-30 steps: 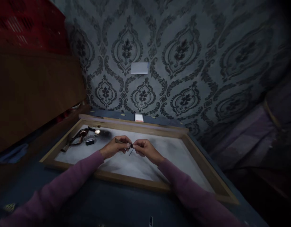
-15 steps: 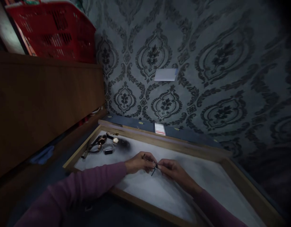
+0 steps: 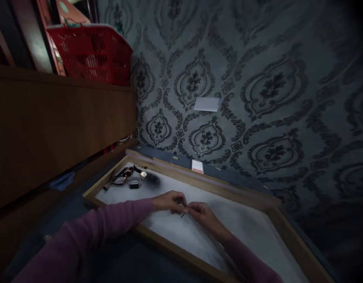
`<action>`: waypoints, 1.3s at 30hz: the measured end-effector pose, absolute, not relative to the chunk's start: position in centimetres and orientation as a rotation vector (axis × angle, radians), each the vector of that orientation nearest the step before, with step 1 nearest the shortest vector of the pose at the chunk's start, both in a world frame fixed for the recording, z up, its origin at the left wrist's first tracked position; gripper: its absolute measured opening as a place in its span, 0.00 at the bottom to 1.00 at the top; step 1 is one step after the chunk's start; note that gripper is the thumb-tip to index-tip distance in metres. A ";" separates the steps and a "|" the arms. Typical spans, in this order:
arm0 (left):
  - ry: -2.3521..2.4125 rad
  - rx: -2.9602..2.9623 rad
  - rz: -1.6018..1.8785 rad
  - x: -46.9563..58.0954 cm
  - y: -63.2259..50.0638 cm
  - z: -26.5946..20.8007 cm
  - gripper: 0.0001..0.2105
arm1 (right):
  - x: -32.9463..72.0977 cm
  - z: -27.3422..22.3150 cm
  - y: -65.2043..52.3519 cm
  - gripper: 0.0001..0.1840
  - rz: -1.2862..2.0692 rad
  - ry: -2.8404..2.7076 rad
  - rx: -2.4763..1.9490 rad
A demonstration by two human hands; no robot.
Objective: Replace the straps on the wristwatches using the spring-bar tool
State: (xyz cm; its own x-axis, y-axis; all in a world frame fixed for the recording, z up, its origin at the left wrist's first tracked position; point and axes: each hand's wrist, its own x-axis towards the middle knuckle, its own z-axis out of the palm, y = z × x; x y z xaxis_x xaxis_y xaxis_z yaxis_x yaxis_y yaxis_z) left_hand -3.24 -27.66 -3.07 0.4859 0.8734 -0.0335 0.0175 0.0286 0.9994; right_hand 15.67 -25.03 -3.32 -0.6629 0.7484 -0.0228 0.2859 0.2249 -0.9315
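My left hand (image 3: 172, 202) is closed around a small dark-strapped wristwatch (image 3: 180, 201), mostly hidden by the fingers. Against its fingertips, my right hand (image 3: 202, 214) pinches the watch's strap; a thin dark end (image 3: 183, 215) pokes out below. Both hands hover over the white surface of a wood-framed board (image 3: 228, 220). At the board's far left lie several watches: a smartwatch (image 3: 134, 184) with a grey band, a gold-faced watch (image 3: 143, 174) on a dark strap, and a rose-gold watch (image 3: 128, 171) among dark straps.
A wooden cabinet (image 3: 66, 122) stands along the left, with a red plastic basket (image 3: 95, 55) on top. Blue cloth (image 3: 62, 181) lies at its foot. Patterned wallpaper rises behind the board, and a small white card (image 3: 197, 166) rests by the far rail.
The view has shifted slightly, showing more of the basket. My hands have come closer together around the watch, and less of its strap shows beneath them.
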 end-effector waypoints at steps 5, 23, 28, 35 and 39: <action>0.919 1.453 0.771 -2.9 -27.7 -3.0 0.18 | 15.5 -3.8 -24.7 0.25 1.447 -2.024 -0.890; 0.840 1.257 0.806 -4.2 -27.6 -2.8 0.18 | 16.2 -3.6 -24.8 0.23 1.734 -1.807 -0.845; 0.844 1.275 0.796 -4.2 -27.6 -2.6 0.17 | 16.2 -3.6 -24.7 0.24 1.768 -1.799 -0.807; 0.871 1.327 0.787 -4.1 -27.5 -2.7 0.15 | 16.3 -4.0 -24.4 0.23 1.804 -1.769 -0.778; 0.867 1.322 0.781 -4.1 -27.5 -2.8 0.16 | 16.3 -4.2 -24.2 0.23 1.817 -1.747 -0.798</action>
State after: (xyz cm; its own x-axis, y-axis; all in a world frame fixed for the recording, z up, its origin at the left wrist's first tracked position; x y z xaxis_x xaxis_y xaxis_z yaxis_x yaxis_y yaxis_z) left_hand -4.10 -27.49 -2.82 0.4780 0.8741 -0.0867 0.0047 0.0962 0.9953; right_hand 16.27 -24.23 -4.17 -0.7077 0.7026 -0.0743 0.0468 -0.0584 -0.9972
